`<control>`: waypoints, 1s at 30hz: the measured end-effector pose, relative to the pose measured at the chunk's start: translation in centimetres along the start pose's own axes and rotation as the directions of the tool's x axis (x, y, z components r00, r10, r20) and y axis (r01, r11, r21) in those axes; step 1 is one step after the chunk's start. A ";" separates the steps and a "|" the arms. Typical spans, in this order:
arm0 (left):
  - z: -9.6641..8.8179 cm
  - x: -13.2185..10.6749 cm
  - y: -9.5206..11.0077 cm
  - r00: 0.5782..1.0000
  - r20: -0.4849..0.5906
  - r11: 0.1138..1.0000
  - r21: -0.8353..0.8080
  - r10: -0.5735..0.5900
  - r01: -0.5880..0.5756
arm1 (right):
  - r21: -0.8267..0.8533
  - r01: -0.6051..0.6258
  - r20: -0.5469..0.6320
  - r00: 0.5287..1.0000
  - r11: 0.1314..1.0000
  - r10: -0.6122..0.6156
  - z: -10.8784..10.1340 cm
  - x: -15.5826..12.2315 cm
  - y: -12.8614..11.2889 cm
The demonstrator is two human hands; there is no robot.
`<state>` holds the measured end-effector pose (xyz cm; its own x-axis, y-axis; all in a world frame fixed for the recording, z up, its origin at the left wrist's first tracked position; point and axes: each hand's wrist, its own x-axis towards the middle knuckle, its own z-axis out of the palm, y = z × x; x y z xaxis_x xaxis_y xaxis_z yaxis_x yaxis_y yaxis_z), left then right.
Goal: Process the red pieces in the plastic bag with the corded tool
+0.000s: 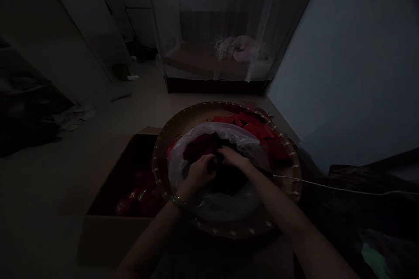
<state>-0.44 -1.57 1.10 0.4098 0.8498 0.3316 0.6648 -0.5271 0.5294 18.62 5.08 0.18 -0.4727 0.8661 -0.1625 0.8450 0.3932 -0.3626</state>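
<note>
The scene is very dim. A large clear plastic bag (225, 210) lies open in a round woven bamboo tray (190, 118), with dark red and near-black contents showing in its mouth. Over the bag, my left hand (200, 171) has its fingers curled round something dark that I cannot make out; a bangle circles the wrist. Just to the right, my right hand (231, 157) bends its fingers inward at the same dark spot, close to the left fingertips. Several red packets (258, 130) lie in the tray behind and right of the bag.
Left of the tray, an open cardboard box (111, 223) holds shiny red packages (140, 196). A white cable (327, 186) runs from the bag area to the right. Behind stands a bed behind a sheer net (209, 59). A wall (347, 78) rises at right; dark cloth lies at left.
</note>
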 end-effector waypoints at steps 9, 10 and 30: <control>0.1 0.0 -0.1 1.000 -0.005 1.000 0.020 -0.002 0.002 | 0.353 0.037 -0.165 0.986 0.935 0.024 -3.7 -2.6 -0.6; 0.1 0.0 0.0 1.000 -0.003 1.000 0.021 -0.001 0.001 | 0.415 0.044 -0.187 0.982 0.909 0.037 -4.0 -3.0 -0.6; 0.2 0.0 -0.2 0.999 0.049 1.000 -0.008 0.002 -0.001 | 0.881 0.159 0.047 0.908 -0.445 0.417 -1.2 -4.4 -3.7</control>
<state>-0.46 -1.46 0.78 0.4412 0.8481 0.2935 0.6592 -0.5282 0.5352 17.87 0.18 3.39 -0.0881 0.9356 -0.3419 -0.6715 -0.3093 -0.6734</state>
